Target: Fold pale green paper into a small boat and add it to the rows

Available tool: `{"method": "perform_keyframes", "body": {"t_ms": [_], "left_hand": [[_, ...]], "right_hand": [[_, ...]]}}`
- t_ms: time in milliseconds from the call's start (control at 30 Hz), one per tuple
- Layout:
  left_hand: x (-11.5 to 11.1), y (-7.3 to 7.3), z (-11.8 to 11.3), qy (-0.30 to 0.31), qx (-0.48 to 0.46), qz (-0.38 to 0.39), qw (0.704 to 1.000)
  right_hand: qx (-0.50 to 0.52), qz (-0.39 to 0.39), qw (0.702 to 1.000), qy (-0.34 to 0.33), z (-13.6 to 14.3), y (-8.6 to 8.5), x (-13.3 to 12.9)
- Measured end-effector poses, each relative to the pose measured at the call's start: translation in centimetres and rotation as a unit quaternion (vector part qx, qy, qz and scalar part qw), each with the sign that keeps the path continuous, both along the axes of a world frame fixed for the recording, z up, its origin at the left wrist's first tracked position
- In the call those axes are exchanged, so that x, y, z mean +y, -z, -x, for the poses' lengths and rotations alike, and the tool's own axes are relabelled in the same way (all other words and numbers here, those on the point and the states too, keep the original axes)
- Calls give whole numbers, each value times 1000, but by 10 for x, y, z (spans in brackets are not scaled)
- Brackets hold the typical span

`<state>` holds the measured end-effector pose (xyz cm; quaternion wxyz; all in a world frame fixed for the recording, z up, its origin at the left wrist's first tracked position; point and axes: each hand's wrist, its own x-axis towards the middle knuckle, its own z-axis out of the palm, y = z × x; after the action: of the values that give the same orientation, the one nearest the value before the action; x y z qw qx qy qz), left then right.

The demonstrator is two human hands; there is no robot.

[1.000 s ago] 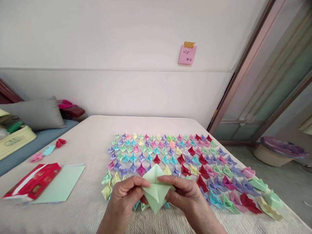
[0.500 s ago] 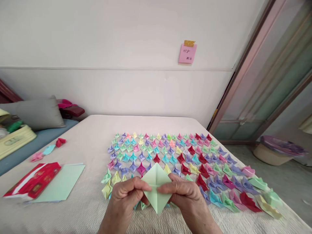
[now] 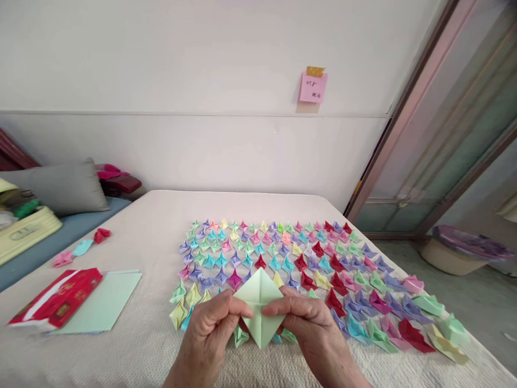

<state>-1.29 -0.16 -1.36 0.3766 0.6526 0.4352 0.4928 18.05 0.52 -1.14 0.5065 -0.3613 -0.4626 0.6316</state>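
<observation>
Between my hands is a pale green folded paper (image 3: pixel 259 291), diamond-shaped, with creases crossing at its middle. My left hand (image 3: pixel 212 328) pinches its left side, the thumb lying on the front face near the centre. On the other side my right hand (image 3: pixel 309 326) grips it the same way, so both thumb tips nearly meet. The fingers behind the paper are hidden. Just beyond and around my hands, many small folded paper boats (image 3: pixel 260 248) in several colours stand in rows on the cream cover, some of them blocked by my hands.
To the left, a red packet (image 3: pixel 60 296) lies partly over a stack of green paper sheets (image 3: pixel 109 302). Behind it are three crumpled coloured paper pieces (image 3: pixel 82 248). A grey cushion (image 3: pixel 68 186) and yellow basket (image 3: pixel 30 231) sit far left. A bin (image 3: pixel 456 250) stands on the floor at right.
Both hands keep the same pinch on the green paper. Its lower tip sits slightly higher in view, and the scene has shifted a little to the right.
</observation>
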Motion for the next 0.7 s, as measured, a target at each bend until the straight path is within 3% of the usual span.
{"method": "perform_keyframes", "body": {"t_ms": [167, 367, 700], "left_hand": [[-5, -5, -4, -11, -15, 56, 998], [-6, 2, -17, -25, -195, 145, 970], [-3, 8, -22, -42, -233, 154, 959]], "right_hand": [[-4, 2, 1000, 8, 1, 1, 0], [-10, -13, 1000, 4, 5, 0, 1], [-34, -39, 999, 14, 6, -5, 2]]}}
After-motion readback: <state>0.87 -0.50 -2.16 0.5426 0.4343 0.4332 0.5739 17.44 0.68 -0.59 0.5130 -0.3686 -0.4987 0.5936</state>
